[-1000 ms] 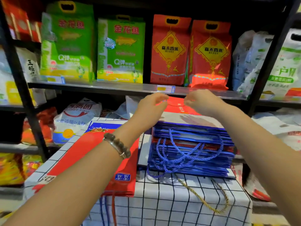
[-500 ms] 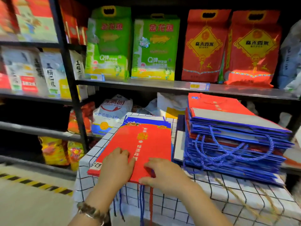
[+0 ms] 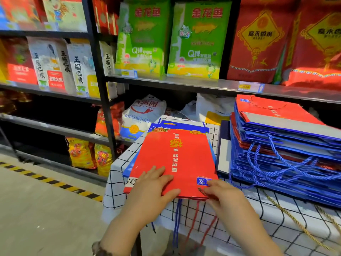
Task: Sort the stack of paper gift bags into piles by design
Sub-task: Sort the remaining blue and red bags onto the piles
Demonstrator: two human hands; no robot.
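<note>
A flat red gift bag (image 3: 177,154) with gold lettering tops a small pile on the checked table cloth (image 3: 239,218); blue bags (image 3: 182,124) stick out beneath it at the far end. My left hand (image 3: 153,185) rests flat on the red bag's near left part, fingers straight. My right hand (image 3: 221,194) pinches the bag's near right corner, by its red cord and blue label. To the right stands the tall stack of bags (image 3: 286,145), mostly blue with blue cord handles, with another red bag (image 3: 273,111) on top.
A metal shelf (image 3: 184,84) with green and red rice sacks runs right behind the table, with more sacks below it. A black upright (image 3: 103,108) stands at the table's left. Cords hang over the table's front edge. Bare floor with a yellow-black stripe (image 3: 55,182) lies to the left.
Both hands left the top of the tall stack and came down to the near edge of the left pile, where the red bag now lies. The view swung left.
</note>
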